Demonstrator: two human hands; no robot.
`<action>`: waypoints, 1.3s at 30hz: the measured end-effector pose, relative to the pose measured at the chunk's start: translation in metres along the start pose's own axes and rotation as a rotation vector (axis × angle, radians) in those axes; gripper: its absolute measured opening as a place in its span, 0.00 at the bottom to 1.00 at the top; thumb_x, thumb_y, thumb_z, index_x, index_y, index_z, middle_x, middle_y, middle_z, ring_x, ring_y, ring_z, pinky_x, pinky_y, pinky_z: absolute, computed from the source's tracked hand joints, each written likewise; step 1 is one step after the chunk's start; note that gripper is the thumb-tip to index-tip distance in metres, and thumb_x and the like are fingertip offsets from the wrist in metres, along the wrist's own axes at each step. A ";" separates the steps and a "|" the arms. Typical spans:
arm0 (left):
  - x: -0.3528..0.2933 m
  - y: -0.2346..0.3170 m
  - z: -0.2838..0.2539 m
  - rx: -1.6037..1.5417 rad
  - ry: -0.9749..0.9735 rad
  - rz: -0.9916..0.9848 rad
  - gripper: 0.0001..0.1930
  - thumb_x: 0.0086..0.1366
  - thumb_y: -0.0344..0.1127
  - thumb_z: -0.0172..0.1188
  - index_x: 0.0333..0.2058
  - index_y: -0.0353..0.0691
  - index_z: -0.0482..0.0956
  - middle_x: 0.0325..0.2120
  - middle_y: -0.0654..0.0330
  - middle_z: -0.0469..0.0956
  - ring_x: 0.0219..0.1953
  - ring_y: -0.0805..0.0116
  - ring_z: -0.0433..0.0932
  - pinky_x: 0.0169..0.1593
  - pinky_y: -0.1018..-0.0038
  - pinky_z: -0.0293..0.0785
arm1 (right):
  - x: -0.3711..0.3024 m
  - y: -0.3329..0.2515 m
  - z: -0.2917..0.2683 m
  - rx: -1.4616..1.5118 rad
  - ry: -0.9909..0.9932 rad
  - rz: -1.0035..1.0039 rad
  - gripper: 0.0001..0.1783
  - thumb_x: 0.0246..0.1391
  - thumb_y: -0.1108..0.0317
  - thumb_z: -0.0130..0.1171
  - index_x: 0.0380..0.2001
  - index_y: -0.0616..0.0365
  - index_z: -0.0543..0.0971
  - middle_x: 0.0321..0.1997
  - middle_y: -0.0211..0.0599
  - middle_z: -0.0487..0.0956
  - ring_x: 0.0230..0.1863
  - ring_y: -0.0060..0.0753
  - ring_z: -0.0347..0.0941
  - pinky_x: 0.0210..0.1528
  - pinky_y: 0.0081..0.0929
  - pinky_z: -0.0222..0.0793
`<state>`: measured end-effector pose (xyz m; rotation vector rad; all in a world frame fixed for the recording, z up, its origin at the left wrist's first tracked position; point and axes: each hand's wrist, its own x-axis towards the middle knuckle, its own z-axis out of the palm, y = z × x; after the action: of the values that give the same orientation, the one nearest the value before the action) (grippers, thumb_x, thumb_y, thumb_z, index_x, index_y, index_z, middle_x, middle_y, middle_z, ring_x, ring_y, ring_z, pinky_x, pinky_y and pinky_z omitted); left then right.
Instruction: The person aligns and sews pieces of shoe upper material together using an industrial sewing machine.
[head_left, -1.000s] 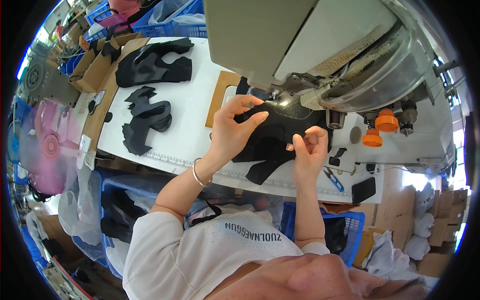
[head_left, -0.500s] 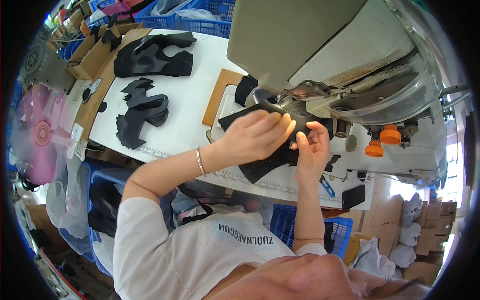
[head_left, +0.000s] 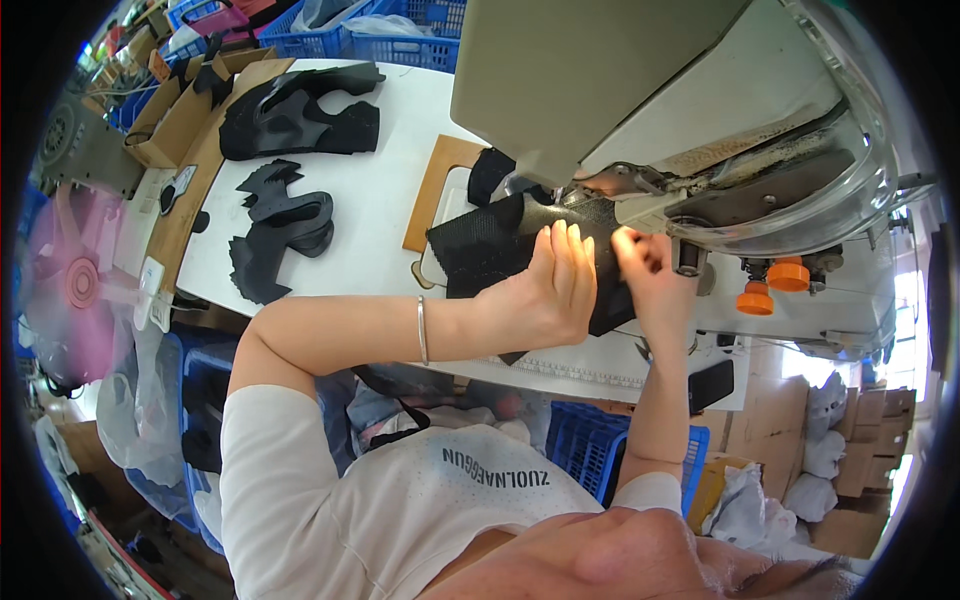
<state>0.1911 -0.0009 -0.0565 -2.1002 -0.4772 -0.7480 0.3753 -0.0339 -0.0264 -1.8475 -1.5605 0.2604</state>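
Note:
A black mesh fabric piece [head_left: 475,245] lies under the head of a sewing machine [head_left: 575,95], partly hidden by my hands. My left hand [head_left: 545,290] rests on this fabric in front of the needle area, its fingers stretched out side by side. To its right, my right hand [head_left: 662,285] has its fingers curled at the fabric's right edge, closed on it; the fingertips are slightly blurred. Further left on the white table [head_left: 400,110] lie a stack of black cut pieces [head_left: 300,115] and a smaller pile of curved black pieces [head_left: 285,225].
Orange knobs [head_left: 770,285] stick out from the machine's right side. A dark phone [head_left: 711,386] lies at the table's front right. Blue crates [head_left: 570,440] stand below the front edge, and a pink fan [head_left: 80,280] is at the far left. A cardboard box [head_left: 170,135] sits behind it.
My left hand has come down onto the fabric, its fingers straightening. My right hand has shifted right. The fabric has turned and lies flatter, showing more mesh at the left.

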 end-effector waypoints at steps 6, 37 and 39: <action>-0.009 -0.018 -0.003 -0.097 0.053 0.095 0.14 0.53 0.29 0.55 0.34 0.23 0.81 0.32 0.45 0.80 0.37 0.53 0.82 0.47 0.63 0.81 | 0.048 0.064 0.011 -0.396 -0.018 -0.401 0.13 0.55 0.62 0.64 0.40 0.59 0.83 0.39 0.35 0.83 0.41 0.32 0.76 0.47 0.31 0.70; -0.033 -0.078 0.023 -0.731 0.213 0.153 0.14 0.47 0.27 0.66 0.36 0.33 0.81 0.43 0.57 0.79 0.45 0.59 0.78 0.45 0.67 0.78 | -0.048 0.027 0.017 0.880 -0.426 0.387 0.17 0.53 0.59 0.69 0.37 0.62 0.79 0.30 0.25 0.79 0.29 0.12 0.71 0.30 0.16 0.69; -0.030 -0.071 0.021 -0.888 0.169 0.086 0.13 0.48 0.29 0.66 0.35 0.34 0.81 0.43 0.58 0.80 0.46 0.60 0.78 0.45 0.67 0.78 | -0.047 0.028 0.016 0.869 -0.416 0.386 0.16 0.53 0.61 0.69 0.36 0.62 0.79 0.30 0.25 0.79 0.29 0.13 0.71 0.31 0.16 0.69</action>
<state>0.1352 0.0549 -0.0445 -2.7962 0.0795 -1.2237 0.3765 -0.0719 -0.0685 -1.3922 -1.0305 1.3357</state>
